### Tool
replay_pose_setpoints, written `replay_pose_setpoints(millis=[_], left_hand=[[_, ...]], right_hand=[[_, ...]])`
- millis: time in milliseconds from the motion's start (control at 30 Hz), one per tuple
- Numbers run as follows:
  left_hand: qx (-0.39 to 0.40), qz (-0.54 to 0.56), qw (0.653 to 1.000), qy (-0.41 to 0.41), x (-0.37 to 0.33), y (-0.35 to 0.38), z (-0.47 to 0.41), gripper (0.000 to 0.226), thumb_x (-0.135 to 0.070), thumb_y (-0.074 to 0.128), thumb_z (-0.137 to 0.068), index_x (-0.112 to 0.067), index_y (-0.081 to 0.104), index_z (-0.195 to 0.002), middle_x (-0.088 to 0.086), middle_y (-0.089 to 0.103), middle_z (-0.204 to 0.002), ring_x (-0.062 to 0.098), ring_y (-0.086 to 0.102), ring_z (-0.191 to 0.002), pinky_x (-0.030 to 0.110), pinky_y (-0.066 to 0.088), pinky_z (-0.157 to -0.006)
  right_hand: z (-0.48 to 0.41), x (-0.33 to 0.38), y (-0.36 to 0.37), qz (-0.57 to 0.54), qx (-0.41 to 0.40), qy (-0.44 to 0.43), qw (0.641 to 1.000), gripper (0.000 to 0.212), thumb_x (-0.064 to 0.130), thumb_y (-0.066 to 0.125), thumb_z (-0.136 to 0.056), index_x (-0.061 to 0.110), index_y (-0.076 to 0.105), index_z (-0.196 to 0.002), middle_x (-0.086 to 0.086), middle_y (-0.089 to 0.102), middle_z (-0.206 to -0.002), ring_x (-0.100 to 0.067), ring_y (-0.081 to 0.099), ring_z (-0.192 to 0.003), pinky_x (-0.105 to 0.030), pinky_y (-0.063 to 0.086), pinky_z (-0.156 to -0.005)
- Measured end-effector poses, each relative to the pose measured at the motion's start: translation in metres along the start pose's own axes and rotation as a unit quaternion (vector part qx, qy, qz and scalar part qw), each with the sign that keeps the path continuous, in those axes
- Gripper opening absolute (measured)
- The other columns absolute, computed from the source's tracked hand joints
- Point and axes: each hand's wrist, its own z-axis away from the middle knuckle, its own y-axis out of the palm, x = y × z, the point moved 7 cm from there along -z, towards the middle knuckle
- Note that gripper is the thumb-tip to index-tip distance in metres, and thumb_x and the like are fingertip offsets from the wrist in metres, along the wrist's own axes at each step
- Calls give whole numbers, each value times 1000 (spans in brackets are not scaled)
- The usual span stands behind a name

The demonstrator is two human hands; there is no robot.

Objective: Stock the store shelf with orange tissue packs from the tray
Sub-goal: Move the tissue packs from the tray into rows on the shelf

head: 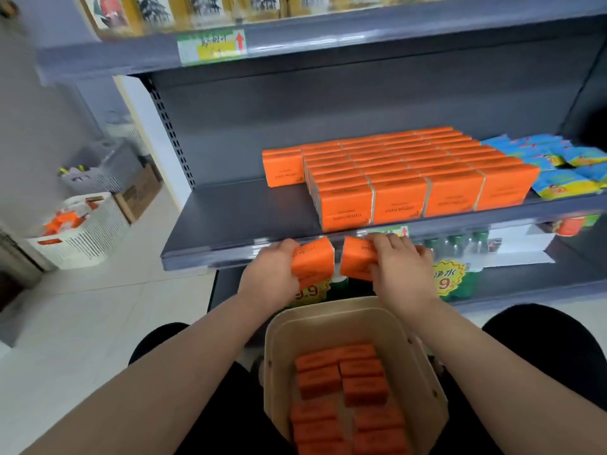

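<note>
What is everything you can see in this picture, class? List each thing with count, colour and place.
Shelf: one, grey, ahead.
Shelved tissue packs: many, orange, rows on the shelf.
Held tissue packs: two, orange, at the shelf edge.
Tray: one, beige, bottom centre.
Tray packs: several, orange, inside the tray.
Packets: several, blue and yellow, right of the orange rows.
Basket: one, white, floor at left.
Left hand: grips one held pack.
Right hand: grips the other.

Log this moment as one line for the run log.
left hand: holds orange pack | right hand: holds second pack | position: at shelf front edge | tray: more packs inside
</note>
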Motion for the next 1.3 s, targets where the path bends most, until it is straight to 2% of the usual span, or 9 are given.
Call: replay_pose_setpoints(millis=[100, 233, 500, 667, 800, 1000, 1133, 1200, 1300], left_hand=[[-64, 23, 998, -8, -1, -39, -14, 50, -8, 55, -80, -19, 48, -129, 9, 56, -116, 29, 54, -107, 41, 48, -84], [-108, 47, 992, -34, 12, -71, -41, 46, -5, 52, -81, -15, 50, -126, 11, 56, -115, 31, 54, -107, 42, 48, -86], [-44, 34, 993, -100, 50, -65, -117, 47, -3, 49, -83, -12, 50, -129, 15, 57, -120, 33, 52, -113, 38, 46, -88], [-22, 30, 991, -132, 73, -47, -180, 52, -4, 47, -81, -17, 52, -131, 15, 54, -126, 33, 49, -119, 40, 46, -94], [-39, 24, 986, -162, 86, -40, -229, 58, 0, 44, -84, -20, 45, -139, 14, 37, -134, 34, 38, -124, 41, 42, -97], [-67, 67, 981, -170, 90, -17, -279, 58, 6, 41, -84, -23, 49, -134, 14, 31, -136, 33, 32, -122, 34, 38, -98], [-101, 104, 972, -186, 90, -4, -289, 57, 8, 41, -83, -16, 44, -135, 15, 30, -136, 35, 35, -120, 37, 39, -94], [-116, 138, 964, -196, 95, -2, -288, 56, 9, 44, -81, -10, 41, -133, 14, 29, -136, 34, 38, -120, 34, 39, -89], [-131, 187, 958, -176, 102, -4, -284, 53, 9, 48, -80, -7, 39, -131, 10, 30, -136, 29, 47, -113, 26, 37, -83]], right_hand=[[-26, 7, -34, -7, -71, -14, 997, 49, 12, 64, -79, 21, 51, -126, -4, 60, -113, -29, 52, -108, -45, 37, -86], [-73, 14, -61, 7, -106, -41, 994, 47, 14, 63, -82, 19, 50, -127, -8, 53, -118, -31, 46, -112, -46, 34, -90], [-168, 27, -54, 44, -65, -90, 993, 50, 7, 59, -82, 20, 48, -129, -6, 52, -121, -28, 45, -119, -49, 27, -104], [-211, 19, -46, 51, -88, -76, 992, 53, 2, 54, -80, 22, 49, -129, -4, 52, -123, -27, 44, -119, -48, 29, -101], [-227, 11, -24, 65, -52, -70, 994, 57, 4, 55, -81, 25, 45, -133, -2, 50, -126, -26, 41, -120, -49, 33, -94], [-241, 6, -12, 55, -58, -76, 994, 60, 5, 55, -83, 26, 43, -137, -1, 50, -126, -26, 41, -118, -46, 33, -88], [-244, 6, -11, 53, -74, -80, 993, 57, 8, 64, -78, 24, 50, -131, -2, 56, -117, -27, 49, -111, -46, 35, -87], [-244, 8, -15, 44, -90, -83, 991, 54, 10, 67, -77, 23, 55, -127, -4, 59, -112, -29, 53, -107, -45, 35, -86], [-249, 19, -21, 11, -78, -86, 993, 49, 18, 64, -82, 23, 53, -129, -4, 58, -116, -28, 51, -113, -43, 34, -90]])
